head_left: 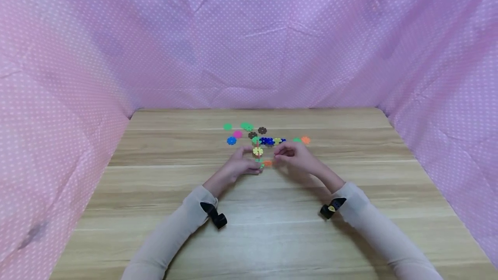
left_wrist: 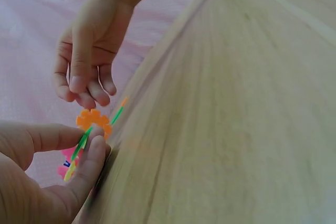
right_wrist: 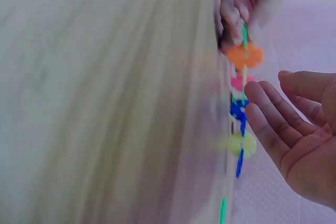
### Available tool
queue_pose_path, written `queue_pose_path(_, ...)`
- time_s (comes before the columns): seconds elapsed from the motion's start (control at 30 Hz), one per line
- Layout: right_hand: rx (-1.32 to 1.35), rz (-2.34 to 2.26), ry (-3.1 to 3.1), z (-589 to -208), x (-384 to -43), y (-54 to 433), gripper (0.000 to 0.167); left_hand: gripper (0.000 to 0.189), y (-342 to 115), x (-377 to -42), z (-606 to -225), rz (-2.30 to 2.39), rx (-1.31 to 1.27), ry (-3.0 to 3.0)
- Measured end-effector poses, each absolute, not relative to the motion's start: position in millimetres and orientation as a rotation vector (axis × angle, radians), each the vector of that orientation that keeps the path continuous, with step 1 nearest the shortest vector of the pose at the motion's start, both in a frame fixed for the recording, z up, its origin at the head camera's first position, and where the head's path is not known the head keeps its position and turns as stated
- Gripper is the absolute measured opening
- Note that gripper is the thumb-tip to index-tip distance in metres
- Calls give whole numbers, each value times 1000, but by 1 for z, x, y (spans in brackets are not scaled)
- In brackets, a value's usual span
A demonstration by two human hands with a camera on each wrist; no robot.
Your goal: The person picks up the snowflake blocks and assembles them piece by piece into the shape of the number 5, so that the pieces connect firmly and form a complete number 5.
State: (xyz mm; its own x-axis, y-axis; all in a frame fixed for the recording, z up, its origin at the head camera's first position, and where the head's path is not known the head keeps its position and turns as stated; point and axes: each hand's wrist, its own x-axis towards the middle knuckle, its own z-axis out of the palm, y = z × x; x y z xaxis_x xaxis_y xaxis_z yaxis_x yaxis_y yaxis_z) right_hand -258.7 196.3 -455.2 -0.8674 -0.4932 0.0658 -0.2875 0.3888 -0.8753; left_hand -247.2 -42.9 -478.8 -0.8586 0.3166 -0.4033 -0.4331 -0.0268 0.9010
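Observation:
My left hand (head_left: 242, 164) pinches a green notched plastic disc (left_wrist: 80, 145) between thumb and fingers, close over the table. An orange notched disc (head_left: 267, 163) is slotted onto that green one and points toward my right hand (head_left: 294, 157). The right hand's fingers are loosely bent and hold nothing; in the right wrist view they lie apart from the orange disc (right_wrist: 245, 56). Just beyond the left fingers stands a yellow disc (head_left: 258, 151), joined in line with a green disc (head_left: 256, 140). From there a chain of dark blue discs (head_left: 267, 141) runs right, partly behind the right hand.
Behind the joined pieces lie loose discs: a blue one (head_left: 231, 141), a pink one (head_left: 237, 134), several green ones (head_left: 247, 126) and dark brown ones (head_left: 262, 130). An orange disc (head_left: 305, 140) lies at the right. Pink dotted cloth (head_left: 256, 55) surrounds the wooden table (head_left: 256, 237).

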Motion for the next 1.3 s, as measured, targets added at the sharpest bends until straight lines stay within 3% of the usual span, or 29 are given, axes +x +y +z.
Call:
queue_pose_path(0.33, -487, -1512, 2618, -436, -295, 250, 24, 66, -50, -245, -479, 1942, 33, 1933)
queue_pose_path(0.5, -489, -1218, 2776, -437, -316, 268, 23, 53, -55, -250, -481, 1907, 119, 1964)
queue_pose_path(0.67, -505, -919, 2728, -446, -329, 274, 31, 59, -58, -253, -482, 1820, 193, 2041)
queue_pose_path(0.8, -498, -809, 2727, -453, -334, 275, 33, 60, -60, -255, -482, 1742, 287, 2122)
queue_pose_path(1.07, -456, -813, 2751, -456, -337, 276, 15, 59, -60, -256, -476, 1648, 406, 2215)
queue_pose_path(1.3, -407, -871, 2749, -458, -334, 277, 22, 61, -61, -257, -478, 1637, 434, 2229)
